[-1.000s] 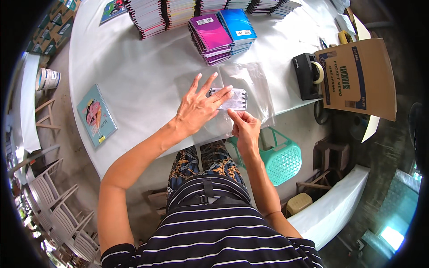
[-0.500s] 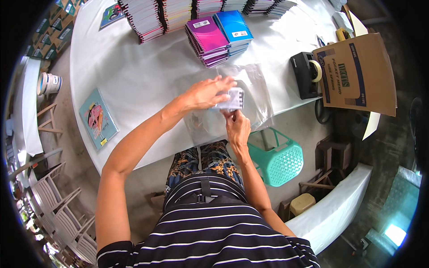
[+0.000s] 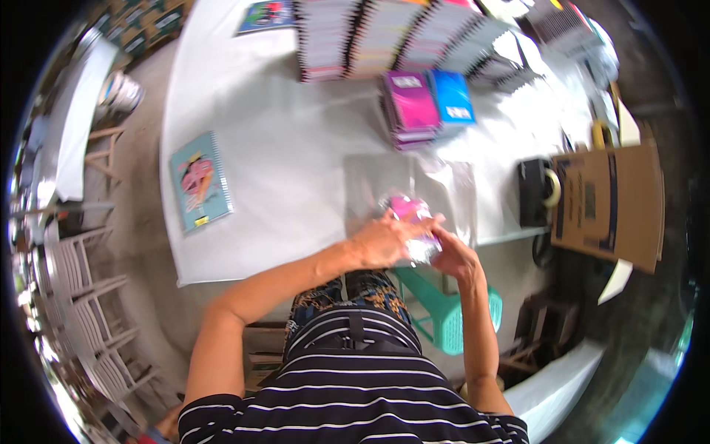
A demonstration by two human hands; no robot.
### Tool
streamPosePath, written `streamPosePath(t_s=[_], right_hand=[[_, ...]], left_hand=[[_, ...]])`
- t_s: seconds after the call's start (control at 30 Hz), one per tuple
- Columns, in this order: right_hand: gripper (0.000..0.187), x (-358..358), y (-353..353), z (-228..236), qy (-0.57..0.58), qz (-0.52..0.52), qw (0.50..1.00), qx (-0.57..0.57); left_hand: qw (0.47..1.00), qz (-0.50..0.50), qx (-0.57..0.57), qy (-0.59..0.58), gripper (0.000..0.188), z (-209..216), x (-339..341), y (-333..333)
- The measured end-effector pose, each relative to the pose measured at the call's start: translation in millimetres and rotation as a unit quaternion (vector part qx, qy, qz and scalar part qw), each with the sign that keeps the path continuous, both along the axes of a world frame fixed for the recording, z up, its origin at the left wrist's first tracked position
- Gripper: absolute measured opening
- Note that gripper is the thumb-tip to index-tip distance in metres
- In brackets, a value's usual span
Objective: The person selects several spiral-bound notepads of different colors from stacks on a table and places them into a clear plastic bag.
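A small pink notebook bundle (image 3: 405,207) in shiny clear plastic is between my hands, close to the near table edge. My left hand (image 3: 383,238) lies across its near left side, fingers closed on the packet. From the right, my right hand (image 3: 454,255) grips the packet's wrapped edge, thumb and fingers bent inward. A clear plastic sheet (image 3: 370,177) is spread flat under and beyond it. Just past the sheet stand two low stacks of small spiral notebooks, one magenta (image 3: 413,102) and one blue (image 3: 452,98). Motion smears the fingertips slightly.
Tall rows of spiral notebooks (image 3: 384,41) line the far side of the white table (image 3: 274,133). A teal notebook (image 3: 201,181) lies left. At right are a black tape dispenser (image 3: 532,194) and a cardboard box (image 3: 608,203). A green stool (image 3: 447,318) stands below the edge.
The packet has turned from its pale, spiral-edged side to a pink face and come nearer to me. Both hands followed it. The view has shifted, so the table sits lower in the picture.
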State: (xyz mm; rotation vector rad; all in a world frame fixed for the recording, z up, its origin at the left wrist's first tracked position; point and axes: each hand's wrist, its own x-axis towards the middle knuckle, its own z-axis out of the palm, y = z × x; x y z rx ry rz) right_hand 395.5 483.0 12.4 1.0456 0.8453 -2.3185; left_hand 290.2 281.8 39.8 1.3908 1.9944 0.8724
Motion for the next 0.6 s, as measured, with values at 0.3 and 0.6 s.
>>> streamPosePath(t_s=[0.3, 0.6], right_hand=[[0.067, -150.2, -131.9, 7.7, 0.144, 0.092, 0.983, 0.067], [0.08, -492.5, -381.7, -53.9, 0.316, 0.083, 0.942, 0.078]], left_hand=[[0.832, 0.507, 0.22, -0.047, 0.071, 19.8, -30.8, -206.9], [0.627, 0.769, 0.121, -0.043, 0.061, -17.8, 80.9, -346.7]])
